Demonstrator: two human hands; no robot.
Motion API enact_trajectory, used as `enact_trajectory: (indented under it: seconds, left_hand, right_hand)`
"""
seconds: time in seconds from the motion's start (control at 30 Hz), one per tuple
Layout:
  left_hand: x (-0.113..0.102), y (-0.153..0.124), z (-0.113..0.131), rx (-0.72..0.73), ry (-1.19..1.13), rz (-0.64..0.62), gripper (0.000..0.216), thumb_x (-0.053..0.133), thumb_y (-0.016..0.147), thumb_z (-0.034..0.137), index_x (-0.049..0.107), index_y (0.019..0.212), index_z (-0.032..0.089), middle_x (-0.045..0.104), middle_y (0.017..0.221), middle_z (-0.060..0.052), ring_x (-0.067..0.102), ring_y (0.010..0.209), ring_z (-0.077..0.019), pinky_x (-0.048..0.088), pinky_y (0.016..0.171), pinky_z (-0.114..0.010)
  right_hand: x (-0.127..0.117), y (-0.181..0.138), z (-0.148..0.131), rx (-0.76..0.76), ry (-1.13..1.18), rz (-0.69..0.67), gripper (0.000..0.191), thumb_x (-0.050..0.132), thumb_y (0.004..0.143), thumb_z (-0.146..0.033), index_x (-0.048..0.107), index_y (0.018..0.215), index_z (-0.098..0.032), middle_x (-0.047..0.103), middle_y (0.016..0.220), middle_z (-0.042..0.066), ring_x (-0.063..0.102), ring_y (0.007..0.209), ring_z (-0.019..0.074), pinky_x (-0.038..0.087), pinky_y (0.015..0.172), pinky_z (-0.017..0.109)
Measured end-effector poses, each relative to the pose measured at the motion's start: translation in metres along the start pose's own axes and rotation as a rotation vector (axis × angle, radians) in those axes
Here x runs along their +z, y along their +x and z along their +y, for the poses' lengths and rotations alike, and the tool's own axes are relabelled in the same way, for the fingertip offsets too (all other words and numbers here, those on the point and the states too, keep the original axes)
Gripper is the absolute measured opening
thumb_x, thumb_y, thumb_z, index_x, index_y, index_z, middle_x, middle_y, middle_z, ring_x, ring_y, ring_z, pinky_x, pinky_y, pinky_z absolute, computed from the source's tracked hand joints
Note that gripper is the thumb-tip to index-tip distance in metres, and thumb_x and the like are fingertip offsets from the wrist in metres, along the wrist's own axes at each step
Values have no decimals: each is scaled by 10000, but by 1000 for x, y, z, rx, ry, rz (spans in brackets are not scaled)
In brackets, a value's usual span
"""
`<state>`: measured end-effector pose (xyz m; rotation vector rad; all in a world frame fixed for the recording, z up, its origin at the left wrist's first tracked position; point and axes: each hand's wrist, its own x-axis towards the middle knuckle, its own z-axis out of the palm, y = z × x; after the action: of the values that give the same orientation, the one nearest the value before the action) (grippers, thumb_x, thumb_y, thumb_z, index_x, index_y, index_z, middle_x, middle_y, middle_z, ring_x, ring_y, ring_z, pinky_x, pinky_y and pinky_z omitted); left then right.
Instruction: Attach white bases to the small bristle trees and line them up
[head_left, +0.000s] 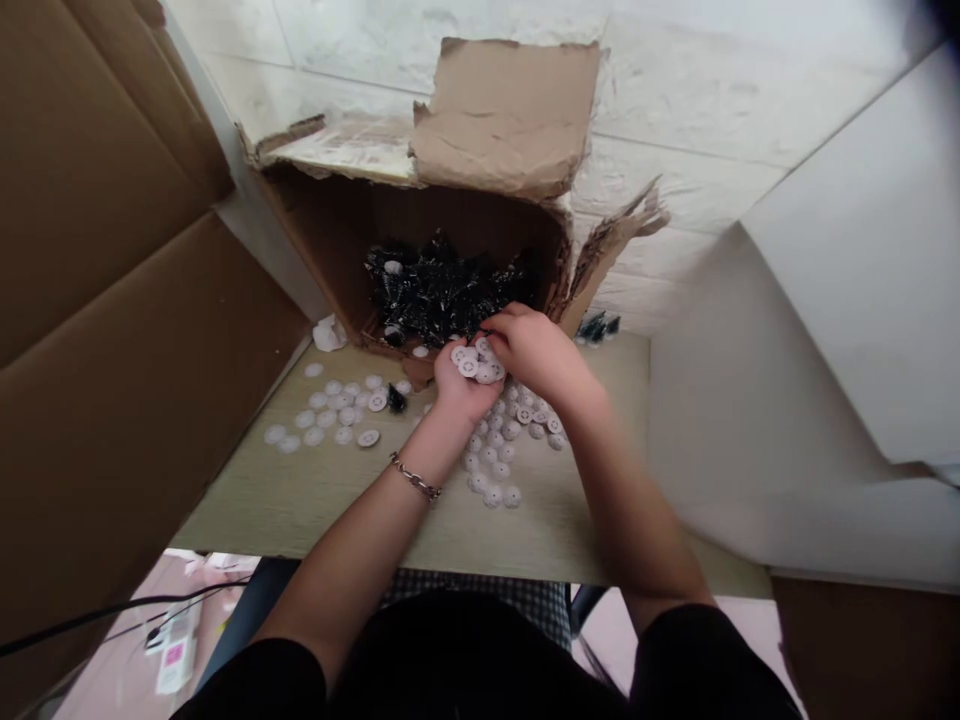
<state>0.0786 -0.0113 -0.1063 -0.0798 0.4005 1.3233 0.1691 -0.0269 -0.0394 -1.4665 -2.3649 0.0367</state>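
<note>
My left hand (459, 388), palm up with a bracelet on the wrist, cups a small heap of white round caps (475, 362). My right hand (534, 352) hovers over that heap with its fingers curled and pinched at the caps. Both hands are just in front of a torn cardboard box (495, 130) lying on its side, filled with black glossy parts (442, 285). More white caps (504, 452) lie scattered on the table below my hands.
A second patch of white caps (330, 410) lies to the left on the pale table (300, 500). Large brown cardboard (112, 300) walls the left side. White sheets (825, 330) stand at the right. A cable and papers lie on the floor.
</note>
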Motion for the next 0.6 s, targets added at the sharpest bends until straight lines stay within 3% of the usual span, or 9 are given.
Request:
enact_trajectory:
  seconds: [0.6]
  left_hand:
    - [-3, -3, -3, -20, 74, 16, 126, 405, 670, 146, 510, 602, 154, 564, 535, -11, 548, 494, -119, 414, 473, -221]
  right_hand:
    - [12, 2, 5, -16, -46, -23, 237, 381, 785, -257, 594, 841, -169, 523, 892, 68, 519, 784, 131, 379, 677, 240]
